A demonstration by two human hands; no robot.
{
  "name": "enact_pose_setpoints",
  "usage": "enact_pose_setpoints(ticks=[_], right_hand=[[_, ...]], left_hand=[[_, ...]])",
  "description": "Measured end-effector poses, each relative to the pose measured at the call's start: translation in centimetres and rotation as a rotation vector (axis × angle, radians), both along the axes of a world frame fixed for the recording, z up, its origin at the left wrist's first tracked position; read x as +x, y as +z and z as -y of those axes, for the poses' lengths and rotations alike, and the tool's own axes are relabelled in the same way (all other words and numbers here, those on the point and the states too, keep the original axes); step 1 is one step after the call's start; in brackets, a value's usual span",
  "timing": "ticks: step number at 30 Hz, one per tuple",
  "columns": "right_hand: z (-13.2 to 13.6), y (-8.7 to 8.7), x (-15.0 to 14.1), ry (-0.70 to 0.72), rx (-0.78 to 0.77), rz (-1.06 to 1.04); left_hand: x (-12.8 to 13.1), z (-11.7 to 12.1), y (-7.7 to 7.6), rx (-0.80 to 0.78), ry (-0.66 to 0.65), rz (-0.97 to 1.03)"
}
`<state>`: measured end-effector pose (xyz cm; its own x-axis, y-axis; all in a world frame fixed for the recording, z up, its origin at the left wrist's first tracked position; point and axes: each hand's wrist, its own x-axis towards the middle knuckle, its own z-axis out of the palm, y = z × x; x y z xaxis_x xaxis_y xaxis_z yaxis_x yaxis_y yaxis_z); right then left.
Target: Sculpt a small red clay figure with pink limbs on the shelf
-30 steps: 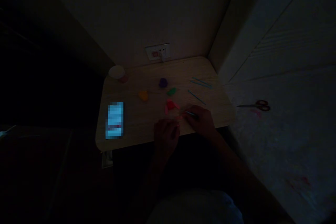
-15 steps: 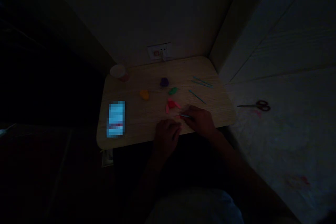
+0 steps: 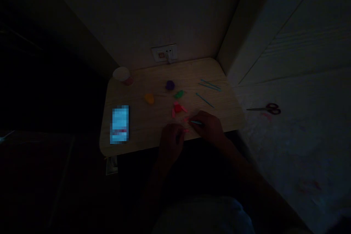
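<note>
Right hand: narrow grip, fingers closed on a thin teal stick [image 3: 196,122], whose far end is hidden inside the hand
Left hand: fingers curled in a narrow pose, just beside the right hand; the dark picture does not show whether they hold anything
Pink clay: a small soft-looking bit [image 3: 186,130] pokes out at the left hand's fingertips, and another [image 3: 187,119] sits at the tip of the teal stick
Table: pale wood-grain top with rounded corners [image 3: 153,126], set into a corner of the wall
Clay pieces: a red lump with pink strips [image 3: 177,108] lies just ahead of the hands; a purple lump [image 3: 170,85], a green piece [image 3: 178,94] and a yellow blob [image 3: 149,98] lie farther off, all smooth and rounded
Loose sticks: thin, straight and teal [image 3: 205,100], a few at the table's right side
Phone: flat oblong [image 3: 119,124] at the left side of the table, its screen blurred into blocks
Cup: white round rim [image 3: 121,74] in the far left corner, with something pink [image 3: 128,80] against it, hard to make out
Wall socket: white plate [image 3: 163,53] above the table, with a plug in it
Scissors: metal blades and dark red handles [image 3: 267,109], off the table on the pale speckled floor [image 3: 287,153]
Arms: forearms fade into shadow toward the bottom of the view
</note>
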<state>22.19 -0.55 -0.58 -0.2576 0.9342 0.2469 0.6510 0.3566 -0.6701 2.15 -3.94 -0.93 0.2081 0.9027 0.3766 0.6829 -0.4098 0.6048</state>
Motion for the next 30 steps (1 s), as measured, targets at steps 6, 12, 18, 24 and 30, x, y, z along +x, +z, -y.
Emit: enact_pose_setpoints(ticks=[6,12,18,24,30], right_hand=[[0.0,0.2,-0.1,0.076,0.009,-0.052],[1.0,-0.1,0.1,0.196,0.011,0.03],[0.7,-0.2,1.0,0.074,0.038,-0.08],[-0.5,0.2,0.1,-0.006,0.052,0.033],[-1.1,0.0,-2.0,-0.012,0.018,0.182]], left_hand=[[-0.2,0.1,0.3,0.003,-0.064,-0.07],[-0.2,0.2,-0.2,0.011,-0.057,-0.018],[-0.4,0.2,0.1,-0.062,-0.045,0.177],[-0.8,0.1,0.3,-0.137,0.011,0.3],[-1.3,-0.1,0.5,-0.14,0.082,0.416]])
